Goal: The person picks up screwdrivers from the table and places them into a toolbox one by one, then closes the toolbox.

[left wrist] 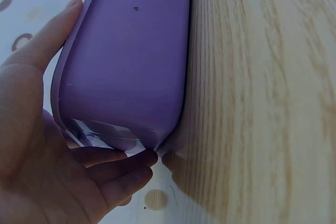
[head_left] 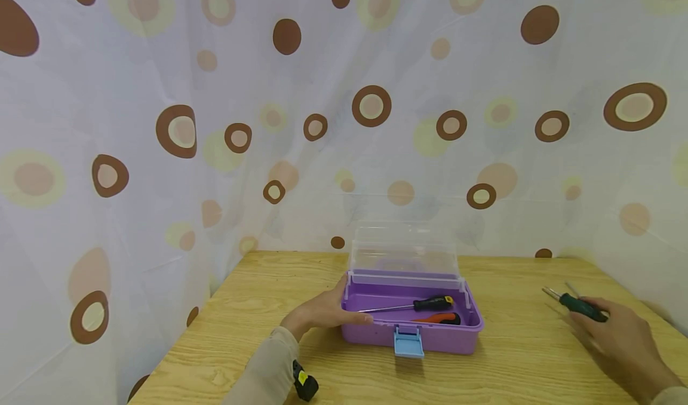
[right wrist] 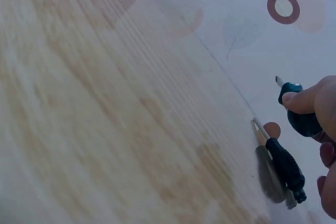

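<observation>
And there's the green-handled screwdriver [head_left: 583,308], up over the right side of the table [head_left: 516,375], gripped in the right hand [head_left: 623,336], its tip pointing away from the person! Just beside it, a dark-handled screwdriver [right wrist: 285,163] lies on the tabletop, clearest from the right wrist. Across to the middle now: the purple toolbox [head_left: 371,334], and the left hand [head_left: 325,308] has it gripped at its left end, thumb along the front rim, fingers round the end wall. Clear lid [head_left: 403,247] raised at the back, blue latch [head_left: 408,344] folded down in front. Inside, a black-handled screwdriver [head_left: 430,304], its yellow end bearing a dark mark too small to read, and nearer us an orange-and-black handle [head_left: 443,319]. Down by the left sleeve [head_left: 271,363], a black object [head_left: 305,384] with a yellow patch, any lettering too blurred to read. Behind it all, a circle-patterned curtain [head_left: 322,82].
</observation>
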Available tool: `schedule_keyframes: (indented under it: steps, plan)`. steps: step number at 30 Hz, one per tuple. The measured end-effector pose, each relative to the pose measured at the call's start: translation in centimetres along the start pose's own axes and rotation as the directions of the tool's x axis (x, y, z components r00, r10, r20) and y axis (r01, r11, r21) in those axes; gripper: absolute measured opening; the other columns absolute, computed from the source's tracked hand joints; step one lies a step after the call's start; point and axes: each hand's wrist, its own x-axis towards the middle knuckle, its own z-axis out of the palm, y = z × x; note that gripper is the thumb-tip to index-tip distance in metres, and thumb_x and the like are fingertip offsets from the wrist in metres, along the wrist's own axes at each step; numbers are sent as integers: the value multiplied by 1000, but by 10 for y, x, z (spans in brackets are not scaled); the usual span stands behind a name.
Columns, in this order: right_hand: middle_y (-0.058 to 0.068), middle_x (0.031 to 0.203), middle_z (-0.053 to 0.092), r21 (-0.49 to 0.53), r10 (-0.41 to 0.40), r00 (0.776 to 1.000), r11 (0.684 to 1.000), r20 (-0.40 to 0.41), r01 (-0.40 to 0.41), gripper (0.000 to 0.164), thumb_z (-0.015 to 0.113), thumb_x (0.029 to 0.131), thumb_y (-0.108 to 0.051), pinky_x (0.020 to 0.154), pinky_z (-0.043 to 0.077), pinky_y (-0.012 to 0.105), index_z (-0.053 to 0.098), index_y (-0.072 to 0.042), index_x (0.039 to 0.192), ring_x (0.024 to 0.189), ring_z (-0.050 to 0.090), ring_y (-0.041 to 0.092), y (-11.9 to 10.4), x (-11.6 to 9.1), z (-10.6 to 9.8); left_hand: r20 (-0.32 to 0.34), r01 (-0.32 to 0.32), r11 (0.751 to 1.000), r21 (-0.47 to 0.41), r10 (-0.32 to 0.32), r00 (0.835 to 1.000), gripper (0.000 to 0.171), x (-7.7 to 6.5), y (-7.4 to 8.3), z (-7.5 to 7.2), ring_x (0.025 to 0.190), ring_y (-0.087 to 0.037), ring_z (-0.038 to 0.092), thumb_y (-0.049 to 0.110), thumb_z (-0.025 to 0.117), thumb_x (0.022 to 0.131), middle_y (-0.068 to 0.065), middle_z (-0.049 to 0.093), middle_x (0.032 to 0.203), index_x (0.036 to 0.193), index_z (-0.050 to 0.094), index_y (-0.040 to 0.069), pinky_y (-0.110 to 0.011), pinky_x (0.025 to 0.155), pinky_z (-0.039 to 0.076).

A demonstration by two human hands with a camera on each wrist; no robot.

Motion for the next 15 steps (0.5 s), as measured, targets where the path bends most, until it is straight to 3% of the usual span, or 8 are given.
schedule_keyframes:
  steps: [4, 8, 12, 15]
  plan:
    - [45, 121, 58, 63, -5, 999, 998, -32, 7, 70, 62, 104, -45, 64, 55, 50, 51, 15, 138, 90, 63, 53, -7, 0, -1, 1, -9, 1000, -1, 9, 1000, 127, 1, -1, 0, 143, -36, 41, 58, 80, 82, -17, 36, 162, 167, -3, 11, -58, 116, 30]
    - [42, 115, 62, 90, -23, 996, 995, -82, 30, 67, 63, 103, -44, 58, 49, 38, 53, 11, 140, 84, 65, 39, -14, 1, 1, -1, -8, 1000, 0, 8, 1000, 127, 1, -1, 0, 143, -35, 41, 58, 80, 82, -17, 36, 162, 167, -2, 12, -58, 116, 30]
    - [40, 113, 63, 137, -23, 993, 990, -113, 39, 66, 66, 102, -43, 59, 47, 34, 54, 8, 141, 86, 66, 39, -21, 0, 4, -4, -3, 1000, 2, 3, 1000, 127, 1, -1, 0, 143, -35, 40, 58, 80, 82, -17, 36, 162, 167, -2, 12, -58, 116, 30]
    - [34, 112, 66, 204, -24, 994, 978, -107, 45, 67, 66, 102, -43, 61, 48, 32, 52, 8, 144, 86, 66, 27, -26, -1, 4, -6, 1, 1000, -3, -1, 1000, 127, 1, -1, 0, 143, -35, 40, 59, 80, 82, -17, 35, 163, 167, -2, 12, -58, 116, 30]
